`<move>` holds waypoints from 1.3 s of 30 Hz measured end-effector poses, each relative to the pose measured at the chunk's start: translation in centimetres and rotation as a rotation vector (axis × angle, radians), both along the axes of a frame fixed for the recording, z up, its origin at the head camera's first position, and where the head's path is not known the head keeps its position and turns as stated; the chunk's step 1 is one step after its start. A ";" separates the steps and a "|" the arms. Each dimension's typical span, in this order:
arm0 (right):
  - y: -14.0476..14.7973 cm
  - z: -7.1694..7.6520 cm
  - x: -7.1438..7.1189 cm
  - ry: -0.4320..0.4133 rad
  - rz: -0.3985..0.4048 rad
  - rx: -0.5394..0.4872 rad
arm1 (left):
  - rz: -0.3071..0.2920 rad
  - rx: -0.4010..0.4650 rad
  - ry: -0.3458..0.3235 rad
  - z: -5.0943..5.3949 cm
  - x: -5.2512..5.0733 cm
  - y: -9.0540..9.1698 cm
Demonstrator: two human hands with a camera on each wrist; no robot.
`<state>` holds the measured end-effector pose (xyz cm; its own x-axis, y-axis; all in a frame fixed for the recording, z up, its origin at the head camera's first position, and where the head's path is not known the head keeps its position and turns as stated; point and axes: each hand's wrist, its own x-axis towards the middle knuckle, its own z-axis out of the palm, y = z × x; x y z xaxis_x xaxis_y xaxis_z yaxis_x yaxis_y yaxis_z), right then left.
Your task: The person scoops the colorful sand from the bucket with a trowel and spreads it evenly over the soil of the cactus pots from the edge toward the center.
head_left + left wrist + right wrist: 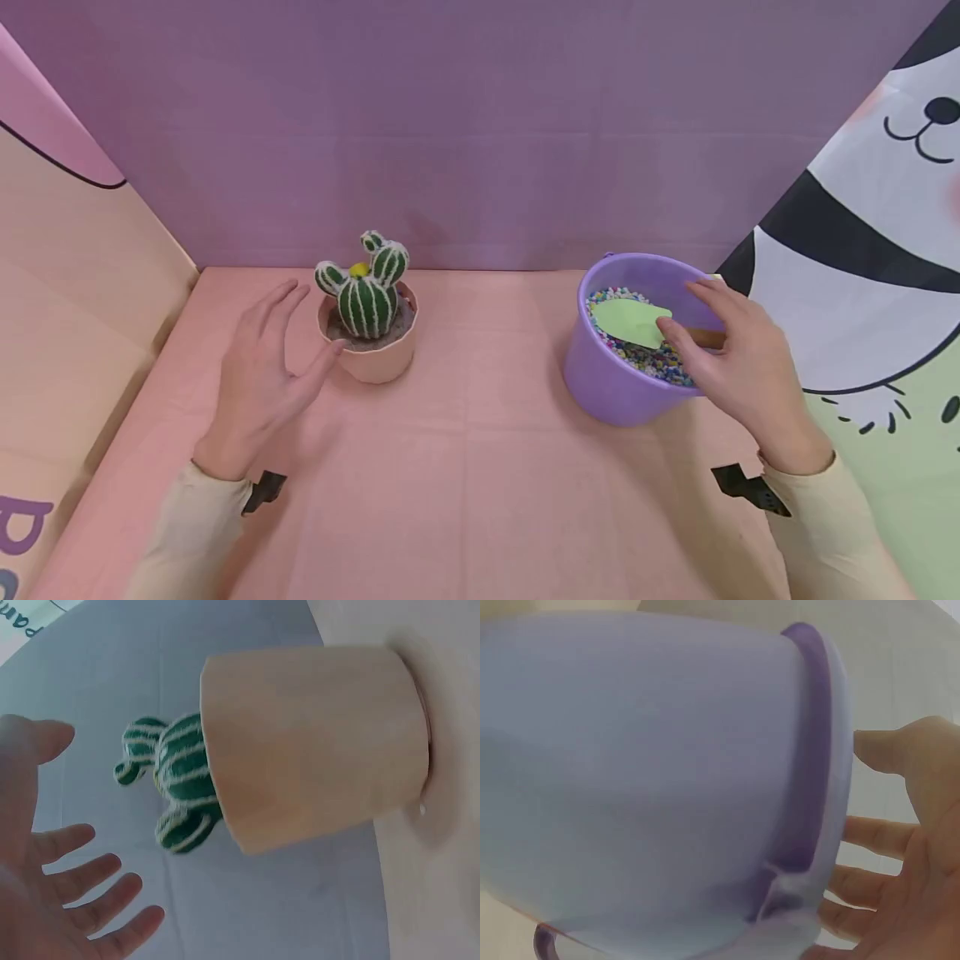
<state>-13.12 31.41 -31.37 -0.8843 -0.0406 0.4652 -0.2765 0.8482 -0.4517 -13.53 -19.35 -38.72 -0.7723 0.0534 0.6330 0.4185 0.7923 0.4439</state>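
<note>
Head view: round peach pot point(375, 363) with a green, white-striped cactus point(367, 306) sits at 9 o'clock on the pink cloth surface point(472, 475), left hand point(262, 375) at its 8, grip spread. Lilac plastic bucket point(618, 387) of multicoloured beads point(651, 360) at 3; light-green scoop point(626, 322) lies on them, brown handle point(707, 337) toward 3, I'd guess so the right hand point(750, 375) reaches it easily; grip also spread.

Left wrist: hand's at 8, clear of the pot.

Right wrist: hand's at 4 by the rim point(834, 765), handle hidden.
</note>
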 end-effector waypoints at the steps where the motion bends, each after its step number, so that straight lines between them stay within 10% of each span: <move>1: 0.2 0.1 0.1 -0.006 -0.009 -0.012 | -0.012 0.021 0.000 0.0 0.0 0.3; 14: 2.1 0.1 0.0 -0.058 -0.043 -0.009 | -0.154 0.138 0.121 0.0 -0.8 3.7; 39: 3.8 -0.2 -0.9 -0.122 -0.005 0.118 | -0.321 0.041 -0.006 -0.2 -1.8 11.5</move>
